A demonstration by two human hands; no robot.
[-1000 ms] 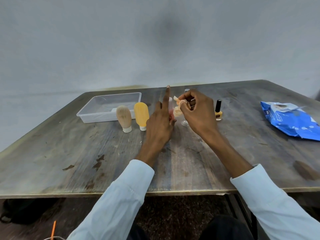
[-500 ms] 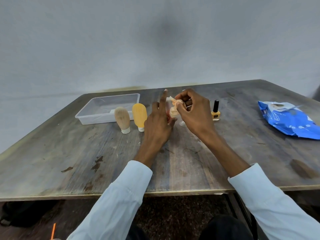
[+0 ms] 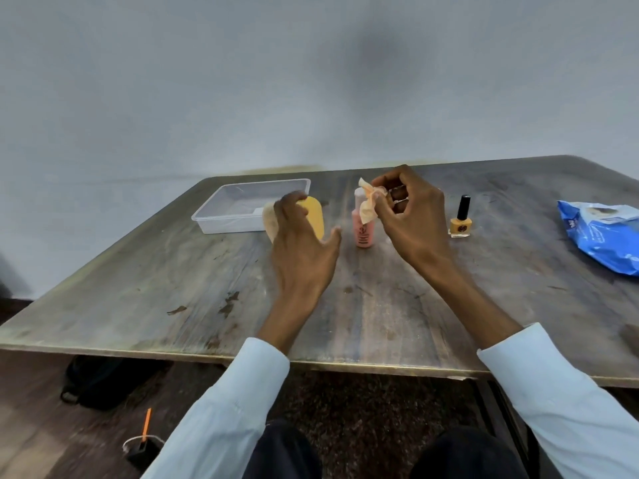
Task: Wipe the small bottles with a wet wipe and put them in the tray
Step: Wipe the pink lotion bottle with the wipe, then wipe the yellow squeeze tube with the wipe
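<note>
Wiping step in hand: right hand [image 3: 411, 216] pinches the wet wipe [image 3: 368, 205] beside the pink bottle [image 3: 361, 226]; left hand [image 3: 301, 243], grip spread apart near it, must next take a bottle.

Our left hand [image 3: 302, 247] hovers palm down, fingers loosely spread and curved, holding nothing. Our right hand [image 3: 411, 216] is raised with fingers curled, thumb and fingertips pinching together. Both forearms reach forward.
</note>
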